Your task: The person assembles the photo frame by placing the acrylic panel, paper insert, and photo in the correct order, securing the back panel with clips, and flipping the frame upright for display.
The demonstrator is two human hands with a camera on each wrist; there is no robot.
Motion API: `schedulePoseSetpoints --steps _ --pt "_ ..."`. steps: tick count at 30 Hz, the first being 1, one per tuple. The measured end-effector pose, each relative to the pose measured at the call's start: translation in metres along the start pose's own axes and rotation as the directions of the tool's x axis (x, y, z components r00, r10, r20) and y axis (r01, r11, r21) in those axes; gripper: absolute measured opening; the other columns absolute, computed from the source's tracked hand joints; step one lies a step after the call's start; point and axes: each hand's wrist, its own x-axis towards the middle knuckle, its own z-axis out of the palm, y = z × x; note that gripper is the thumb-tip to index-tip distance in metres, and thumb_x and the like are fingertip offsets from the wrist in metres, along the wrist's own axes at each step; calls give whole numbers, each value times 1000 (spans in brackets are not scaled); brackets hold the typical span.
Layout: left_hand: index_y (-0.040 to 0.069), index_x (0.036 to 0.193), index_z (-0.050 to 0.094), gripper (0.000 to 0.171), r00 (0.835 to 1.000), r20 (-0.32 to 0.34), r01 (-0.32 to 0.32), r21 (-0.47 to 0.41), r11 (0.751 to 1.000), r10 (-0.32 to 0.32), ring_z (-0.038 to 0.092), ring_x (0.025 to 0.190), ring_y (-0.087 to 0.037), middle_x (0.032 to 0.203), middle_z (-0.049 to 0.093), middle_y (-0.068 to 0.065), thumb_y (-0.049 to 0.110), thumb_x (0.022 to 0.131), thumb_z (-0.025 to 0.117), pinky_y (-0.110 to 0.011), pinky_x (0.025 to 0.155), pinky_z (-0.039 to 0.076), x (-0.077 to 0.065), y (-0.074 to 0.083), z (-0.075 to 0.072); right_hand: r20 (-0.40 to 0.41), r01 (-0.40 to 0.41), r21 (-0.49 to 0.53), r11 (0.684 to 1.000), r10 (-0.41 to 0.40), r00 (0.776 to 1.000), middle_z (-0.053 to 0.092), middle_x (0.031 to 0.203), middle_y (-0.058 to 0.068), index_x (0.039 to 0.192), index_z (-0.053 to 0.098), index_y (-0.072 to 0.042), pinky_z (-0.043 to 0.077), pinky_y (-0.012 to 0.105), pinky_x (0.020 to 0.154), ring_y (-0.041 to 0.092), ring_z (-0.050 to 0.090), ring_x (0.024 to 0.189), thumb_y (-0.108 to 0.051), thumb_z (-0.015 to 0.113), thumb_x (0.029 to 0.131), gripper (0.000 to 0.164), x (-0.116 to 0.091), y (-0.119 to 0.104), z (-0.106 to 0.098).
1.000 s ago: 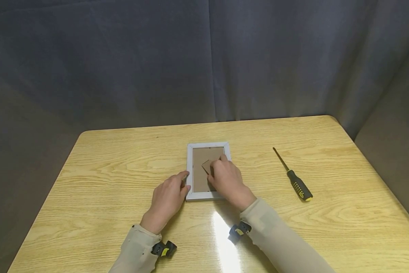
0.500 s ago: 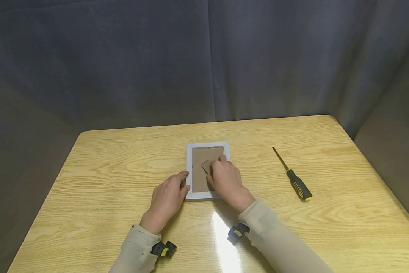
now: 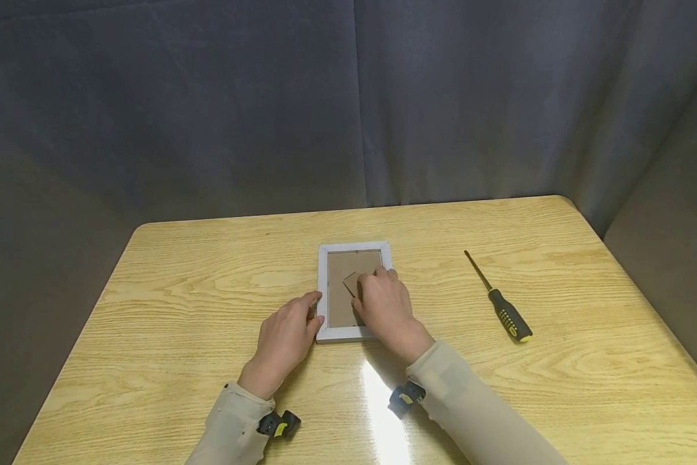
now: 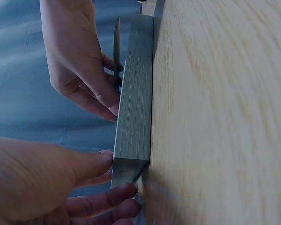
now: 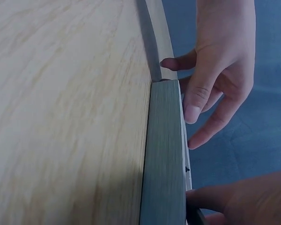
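A white picture frame (image 3: 323, 271) lies back side up on the table, its brown backing board (image 3: 339, 303) showing. A stand leg (image 3: 351, 283) on the board is slightly raised, seen edge-on in the left wrist view. My left hand (image 3: 285, 336) holds the frame's left rim near the lower corner, thumb and fingers around the edge. My right hand (image 3: 385, 310) bends over the right part of the board, fingertips down beside the right rim and close to the stand leg. What its fingertips touch is hidden under the hand.
A screwdriver (image 3: 502, 307) with a black and yellow handle lies on the wooden table (image 3: 208, 271) to the right of the frame. Dark curtains (image 3: 267, 110) hang behind the table and at its sides.
Both hands and the frame stay almost in place. The right hand's fingers have shifted slightly at the right rim, with one more fingertip showing there.
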Motion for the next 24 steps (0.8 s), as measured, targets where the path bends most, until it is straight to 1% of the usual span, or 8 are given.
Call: schedulePoseSetpoints --steps 5,10,14,20,24 --pt "11 123 63 39 1000 1 -1 1 1000 1 50 60 -9 80 61 2 20 85 66 -28 47 39 0 0 0 -5 20 0 1000 -20 1000 60 87 12 87 69 -8 48 38 65 26 53 76 -28 73 77 23 -1 2 2" --pt "11 123 63 39 1000 -1 -2 2 1000 2 49 59 -9 80 60 3 20 85 66 -28 47 39 -1 0 0 -7 32 17 999 -32 999 59 86 11 89 69 -7 47 37 65 25 52 75 -29 72 78 24 -2 2 3" --pt "11 123 63 39 1000 0 1 -5 1000 -1 50 59 -9 80 61 3 20 85 66 -28 47 39 -1 0 0 -24 45 19 999 -44 999 59 87 11 94 70 -6 45 38 66 25 51 74 -31 71 79 29 -4 2 4" --pt "11 123 63 39 1000 2 1 -2 1000 -1 50 59 -9 80 61 2 20 85 66 -28 47 40 -1 0 0 -36 46 -13 999 -47 998 61 94 11 104 70 -5 44 39 67 26 52 78 -39 66 82 40 -8 3 5" --pt "11 123 63 39 1000 2 0 0 1000 0 49 59 -10 80 60 3 20 86 66 -28 47 39 -1 0 0 -34 40 -7 999 -40 999 61 97 11 108 69 -5 45 39 67 27 53 80 -41 63 84 43 -9 4 6"
